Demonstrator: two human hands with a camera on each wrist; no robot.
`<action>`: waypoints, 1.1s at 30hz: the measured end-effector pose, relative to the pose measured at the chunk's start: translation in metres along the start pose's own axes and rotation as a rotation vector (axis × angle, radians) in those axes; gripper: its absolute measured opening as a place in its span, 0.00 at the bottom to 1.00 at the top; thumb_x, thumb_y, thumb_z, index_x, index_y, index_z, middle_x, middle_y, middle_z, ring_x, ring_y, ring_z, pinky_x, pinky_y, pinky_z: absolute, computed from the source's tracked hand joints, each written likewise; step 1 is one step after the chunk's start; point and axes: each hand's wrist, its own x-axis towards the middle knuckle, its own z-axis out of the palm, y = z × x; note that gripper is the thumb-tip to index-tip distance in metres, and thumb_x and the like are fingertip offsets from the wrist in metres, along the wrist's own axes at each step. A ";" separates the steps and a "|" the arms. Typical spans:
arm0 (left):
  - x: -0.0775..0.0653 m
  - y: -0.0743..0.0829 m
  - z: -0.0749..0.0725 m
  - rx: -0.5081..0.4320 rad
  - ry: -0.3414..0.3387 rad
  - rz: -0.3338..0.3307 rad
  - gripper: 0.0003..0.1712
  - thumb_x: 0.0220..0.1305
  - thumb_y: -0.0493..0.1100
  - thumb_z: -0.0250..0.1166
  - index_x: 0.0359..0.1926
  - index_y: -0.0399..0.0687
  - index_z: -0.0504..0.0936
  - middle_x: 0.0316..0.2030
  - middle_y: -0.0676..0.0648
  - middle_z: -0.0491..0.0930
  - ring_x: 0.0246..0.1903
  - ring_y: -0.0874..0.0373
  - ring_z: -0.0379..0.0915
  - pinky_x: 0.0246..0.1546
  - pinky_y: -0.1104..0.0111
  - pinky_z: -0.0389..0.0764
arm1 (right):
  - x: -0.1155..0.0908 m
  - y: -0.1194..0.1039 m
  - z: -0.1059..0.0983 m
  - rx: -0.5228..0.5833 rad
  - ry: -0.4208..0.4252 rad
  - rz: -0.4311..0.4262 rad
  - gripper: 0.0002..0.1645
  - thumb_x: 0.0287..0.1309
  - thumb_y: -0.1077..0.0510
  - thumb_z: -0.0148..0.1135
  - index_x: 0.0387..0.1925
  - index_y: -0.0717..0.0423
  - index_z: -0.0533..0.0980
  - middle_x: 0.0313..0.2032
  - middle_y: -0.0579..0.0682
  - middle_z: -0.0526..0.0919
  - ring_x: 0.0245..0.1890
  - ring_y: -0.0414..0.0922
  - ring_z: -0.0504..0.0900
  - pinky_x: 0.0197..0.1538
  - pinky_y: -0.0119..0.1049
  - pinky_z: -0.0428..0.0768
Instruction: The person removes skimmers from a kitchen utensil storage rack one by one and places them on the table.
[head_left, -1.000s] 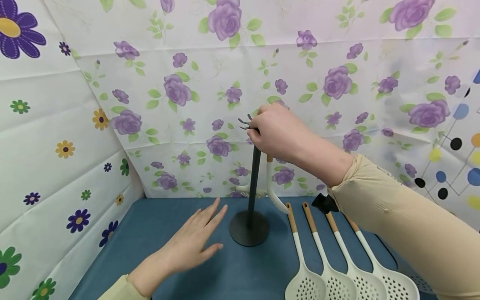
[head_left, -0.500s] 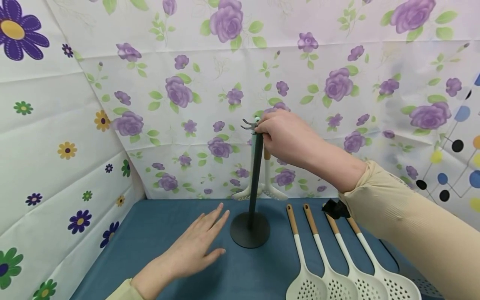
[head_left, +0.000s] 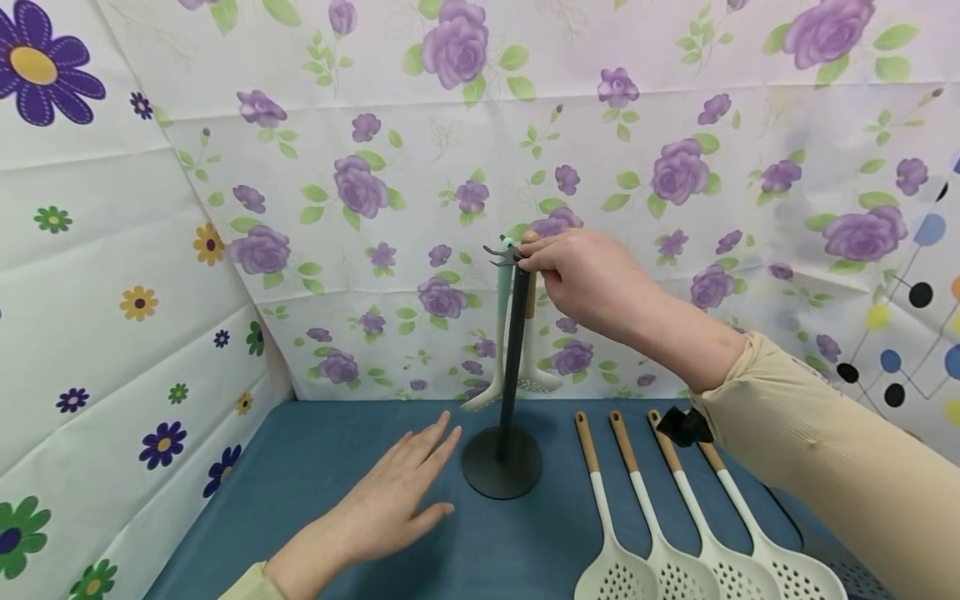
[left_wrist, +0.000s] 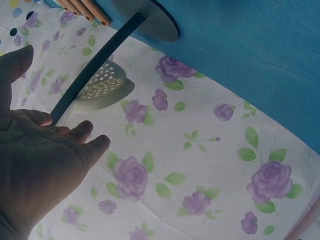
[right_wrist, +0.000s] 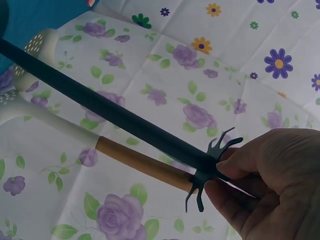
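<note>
A black utensil stand point(head_left: 513, 358) with a round base stands on the blue table, a ring of hooks point(right_wrist: 218, 147) at its top. My right hand point(head_left: 603, 279) pinches one of these hooks between thumb and fingers. Two pale perforated utensils hang behind the pole: one with a mint-green handle point(head_left: 502, 292) on the left, one with a wooden handle point(right_wrist: 145, 162) on the right. Their heads partly overlap in the left wrist view. My left hand point(head_left: 382, 504) hovers left of the base with fingers spread, holding nothing and apart from the stand.
Several white slotted turners point(head_left: 617, 575) with wooden handles lie side by side on the blue table point(head_left: 300, 450) at right. A dark-edged object shows partly beneath the right sleeve point(head_left: 817, 450). Flowered cloth point(head_left: 390, 275) covers the walls behind and at left.
The hanging utensils have swung round the pole, the mint-green handle coming into view on the left. My right hand has shifted slightly right and down on the hooks. The left hand keeps its pose.
</note>
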 end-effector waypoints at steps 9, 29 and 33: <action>-0.001 0.000 -0.002 -0.020 -0.012 0.004 0.53 0.72 0.58 0.65 0.83 0.53 0.42 0.81 0.50 0.30 0.79 0.54 0.36 0.76 0.51 0.51 | -0.007 0.015 0.005 0.052 0.115 -0.034 0.17 0.68 0.73 0.57 0.46 0.59 0.89 0.42 0.52 0.84 0.46 0.52 0.82 0.45 0.42 0.83; -0.002 0.001 -0.004 -0.010 -0.026 0.002 0.52 0.72 0.57 0.65 0.83 0.52 0.43 0.82 0.49 0.33 0.79 0.51 0.37 0.76 0.50 0.51 | 0.000 0.023 -0.004 0.136 0.054 0.138 0.21 0.72 0.57 0.47 0.47 0.54 0.88 0.45 0.49 0.88 0.27 0.48 0.75 0.31 0.42 0.72; 0.001 0.000 -0.011 -0.031 -0.012 -0.012 0.51 0.73 0.58 0.64 0.83 0.54 0.43 0.82 0.51 0.34 0.79 0.52 0.37 0.77 0.51 0.49 | 0.010 0.011 -0.011 0.110 0.007 0.152 0.23 0.74 0.44 0.54 0.54 0.54 0.84 0.45 0.51 0.86 0.41 0.47 0.81 0.46 0.46 0.79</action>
